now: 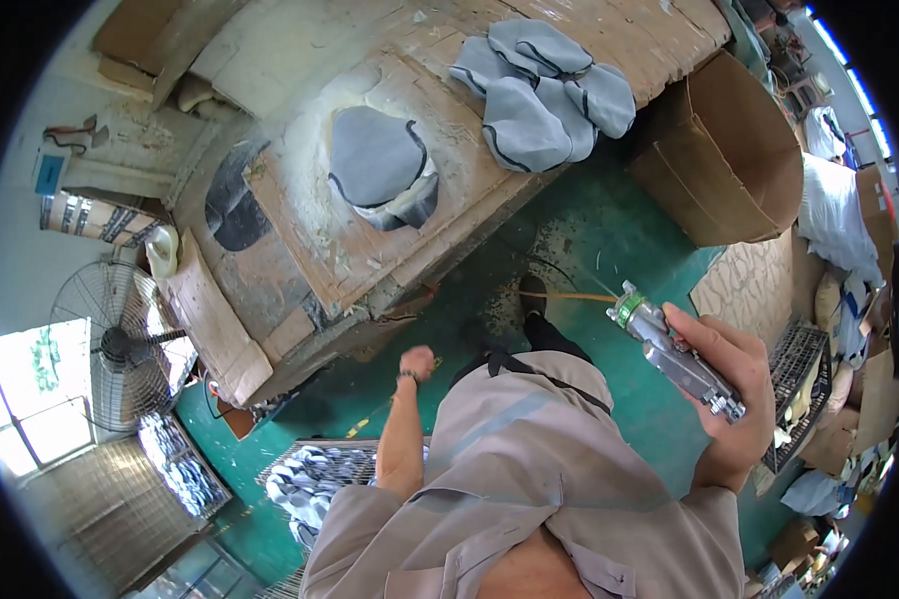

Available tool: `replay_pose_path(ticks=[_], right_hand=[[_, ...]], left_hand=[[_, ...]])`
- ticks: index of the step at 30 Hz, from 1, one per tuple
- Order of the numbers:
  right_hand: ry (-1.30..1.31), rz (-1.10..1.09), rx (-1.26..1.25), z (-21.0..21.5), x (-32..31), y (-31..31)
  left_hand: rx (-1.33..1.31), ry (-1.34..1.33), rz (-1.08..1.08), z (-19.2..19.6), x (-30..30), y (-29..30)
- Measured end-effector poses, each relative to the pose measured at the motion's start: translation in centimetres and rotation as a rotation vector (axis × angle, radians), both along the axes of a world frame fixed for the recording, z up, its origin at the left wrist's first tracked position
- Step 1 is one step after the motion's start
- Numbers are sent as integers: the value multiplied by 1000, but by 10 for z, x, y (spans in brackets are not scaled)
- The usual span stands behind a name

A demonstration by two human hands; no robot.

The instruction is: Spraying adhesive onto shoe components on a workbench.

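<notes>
Right hand (734,384): raised beside the body, fingers curled round the spray gun and closed on it; the palm side is partly hidden.
Spray gun (669,344): metal, with a green ring near its front; held in the right hand, its front end pointing ahead and leftward of that hand.
Orange-brown hose (574,296): a thin line stretching leftward from near the gun's front, left of the right hand; whether it joins the gun cannot be told.
Left hand (417,362): lowered, well left of the right hand, curled into a loose fist with a dark band at the wrist; whether anything lies inside it cannot be told.
Table (300,324): ahead of the left hand and apart from it, its top stained and worn.
Grey pad (375,155): on a board on the table, ahead of the left hand; dark along its edge, with pale residue around it.
Heap of grey pads (544,95): overlapping at the table's edge, ahead and leftward of the right hand.
Cardboard box (714,165): open-topped, ahead of the right hand.
Fan (120,344): round and caged, well left of the left hand.
Wire rack (799,389): on the right hand's outer side.
</notes>
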State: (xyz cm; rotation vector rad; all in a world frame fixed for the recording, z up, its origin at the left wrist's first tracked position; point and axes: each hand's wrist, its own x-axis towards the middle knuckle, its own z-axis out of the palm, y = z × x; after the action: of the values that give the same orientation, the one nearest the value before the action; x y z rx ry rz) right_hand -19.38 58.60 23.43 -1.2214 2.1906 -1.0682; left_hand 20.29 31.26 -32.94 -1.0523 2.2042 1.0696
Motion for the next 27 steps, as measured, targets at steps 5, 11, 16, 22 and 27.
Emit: replay_pose_path(ticks=[5,11,16,22,27], right_hand=[[-61,-45,-20,-6,-38,-12],[6,50,-88,-8,-78,-50],[47,193,-111,2,-91,-84],[130,420,-37,25,-91,-90],[141,552,18,33,-82,-93]], left_hand=[[-33,-198,-241,11,62,79],[364,-115,1070,27,57,96],[466,49,1357,30,18,63],[431,164,1319,34,-11,40],[454,-20,1279,19,-5,50]])
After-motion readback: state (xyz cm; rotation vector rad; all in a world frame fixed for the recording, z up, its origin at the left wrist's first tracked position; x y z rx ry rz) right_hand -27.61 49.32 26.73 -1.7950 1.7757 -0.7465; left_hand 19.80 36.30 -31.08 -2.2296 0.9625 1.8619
